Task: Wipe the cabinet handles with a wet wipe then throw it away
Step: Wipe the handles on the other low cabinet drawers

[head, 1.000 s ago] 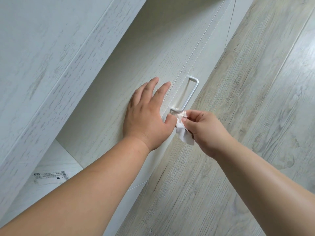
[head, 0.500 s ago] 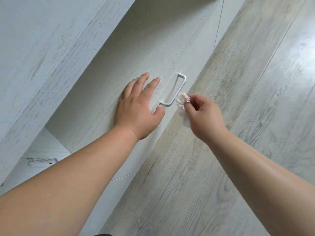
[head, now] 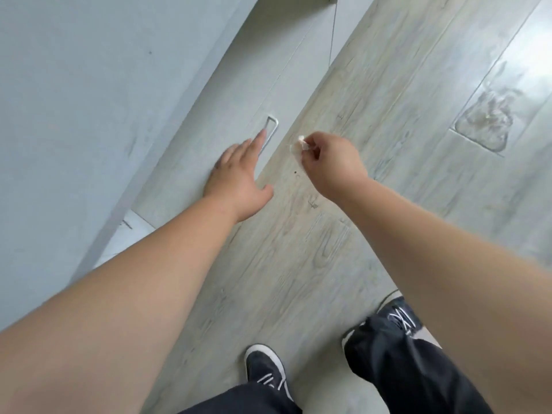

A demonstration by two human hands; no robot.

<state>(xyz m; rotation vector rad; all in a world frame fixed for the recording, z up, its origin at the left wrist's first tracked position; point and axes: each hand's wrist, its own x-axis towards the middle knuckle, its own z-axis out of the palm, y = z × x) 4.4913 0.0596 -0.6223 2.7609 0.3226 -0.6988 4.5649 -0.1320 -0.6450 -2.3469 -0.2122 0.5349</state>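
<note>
Two hands: left hand (head: pixel 239 180) flat by handle (head: pixel 274 128), right hand (head: pixel 334 165) pinching half-hidden wipe (head: pixel 300 144) (blurred).

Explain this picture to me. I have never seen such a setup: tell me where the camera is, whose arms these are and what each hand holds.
There is no machine here. A person wears one wide-angle camera on the head, so you look down along their own bare arms. The left hand lies with straight fingers on the pale cabinet door, its fingertips beside the white handle. The right hand pinches a small crumpled wet wipe, just clear of that handle and over the wood-look floor. At the bottom are the person's black shoes and dark trousers. The picture is blurred, so finer detail is lost.
</note>
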